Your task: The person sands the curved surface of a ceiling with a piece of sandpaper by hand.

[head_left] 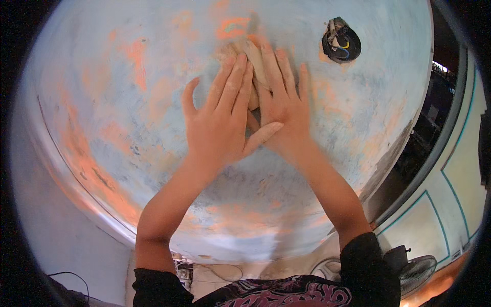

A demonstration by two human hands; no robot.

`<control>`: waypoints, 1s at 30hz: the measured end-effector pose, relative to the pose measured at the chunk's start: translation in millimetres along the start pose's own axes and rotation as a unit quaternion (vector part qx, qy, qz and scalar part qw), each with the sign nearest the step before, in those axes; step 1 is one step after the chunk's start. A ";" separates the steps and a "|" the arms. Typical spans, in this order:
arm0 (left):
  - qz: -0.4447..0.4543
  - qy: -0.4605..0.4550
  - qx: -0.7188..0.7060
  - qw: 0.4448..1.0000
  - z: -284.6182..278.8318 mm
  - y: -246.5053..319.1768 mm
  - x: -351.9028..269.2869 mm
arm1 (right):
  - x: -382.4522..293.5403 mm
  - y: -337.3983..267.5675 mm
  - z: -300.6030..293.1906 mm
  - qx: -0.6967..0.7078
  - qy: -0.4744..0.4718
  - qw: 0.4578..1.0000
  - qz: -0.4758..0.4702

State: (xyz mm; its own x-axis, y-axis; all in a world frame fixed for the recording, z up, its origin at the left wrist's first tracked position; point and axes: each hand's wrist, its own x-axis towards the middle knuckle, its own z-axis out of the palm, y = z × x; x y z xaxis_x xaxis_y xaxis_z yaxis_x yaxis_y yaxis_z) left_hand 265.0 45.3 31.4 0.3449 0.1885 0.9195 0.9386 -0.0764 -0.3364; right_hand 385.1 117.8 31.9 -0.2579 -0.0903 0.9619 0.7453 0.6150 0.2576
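My left hand (220,111) lies palm down against a light blue painted wall (172,153) with orange patches. Its fingertips press on a crumpled beige piece (255,63), perhaps cloth or sandpaper, and its thumb crosses over my right wrist. Just right of it, my right hand (282,96) bears on the same piece, fingers pointing up the wall and slightly spread. Part of the piece shows between the two hands; the rest is hidden beneath the fingers.
A round recessed electrical box (341,44) with loose wires is set in the wall, up and right of my hands. A fan (418,272) stands low at the right, near a pale panel with teal lines (416,226). A cable (226,270) hangs or lies below.
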 end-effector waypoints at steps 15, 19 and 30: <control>0.246 0.053 0.063 0.966 -31.7 -73.7 50.9 | 58.4 24.4 -36.4 -0.009 -0.065 0.992 -0.105; 0.209 0.041 0.121 0.969 -44.0 -76.6 75.4 | 89.1 32.4 -39.8 -0.055 -0.010 0.990 -0.132; 0.094 -0.022 0.132 0.987 -33.3 -51.7 48.8 | 66.4 14.8 -27.6 -0.090 -0.040 0.993 -0.069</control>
State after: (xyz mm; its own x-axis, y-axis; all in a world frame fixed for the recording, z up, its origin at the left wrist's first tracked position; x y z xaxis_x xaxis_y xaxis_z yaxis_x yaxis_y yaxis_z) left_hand 233.1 25.9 100.4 0.5074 0.2387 0.8280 0.8250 0.1429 -0.5467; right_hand 395.9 99.2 102.1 -0.4078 -0.0971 0.9079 0.7952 0.4509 0.4054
